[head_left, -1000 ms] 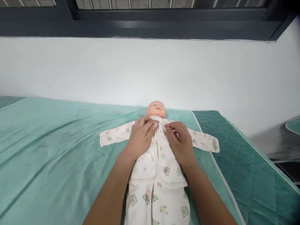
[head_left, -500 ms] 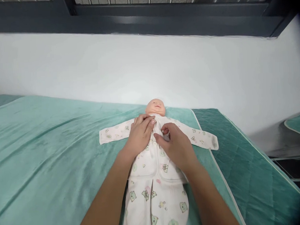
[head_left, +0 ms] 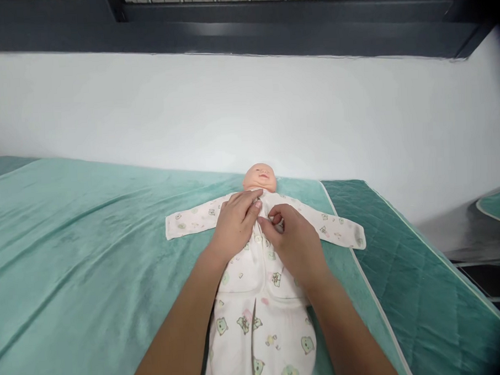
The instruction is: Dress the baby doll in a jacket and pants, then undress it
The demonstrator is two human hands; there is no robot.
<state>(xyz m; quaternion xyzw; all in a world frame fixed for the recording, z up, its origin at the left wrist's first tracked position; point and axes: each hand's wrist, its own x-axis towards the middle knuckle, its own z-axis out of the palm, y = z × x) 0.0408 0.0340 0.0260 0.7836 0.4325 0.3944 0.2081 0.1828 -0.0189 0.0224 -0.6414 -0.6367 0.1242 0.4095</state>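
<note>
A baby doll [head_left: 259, 177] lies on its back, dressed in a white long-sleeved baby shirt [head_left: 243, 273] printed with small green animals. Its sleeves spread out to both sides. My left hand [head_left: 238, 221] rests over the upper chest, with thumb and fingertips close together on the shirt's front edge near the collar. Just across the front opening, my right hand [head_left: 291, 235] is closed, fingers curled toward the thumb at the shirt edge. The cloth between the fingertips is mostly hidden. Matching white printed pants [head_left: 277, 335] cover the doll's lower body between my forearms.
Under the doll spreads a light green sheet [head_left: 90, 244], with a darker quilted green cover [head_left: 415, 274] to the right. A white wall [head_left: 188, 107] stands right behind the doll's head, below a dark window frame [head_left: 268, 32] with bars.
My left fingertips have shifted slightly right along the shirt's front edge. The right thumb and fingers have moved a little at the opening. The doll lies as before.
</note>
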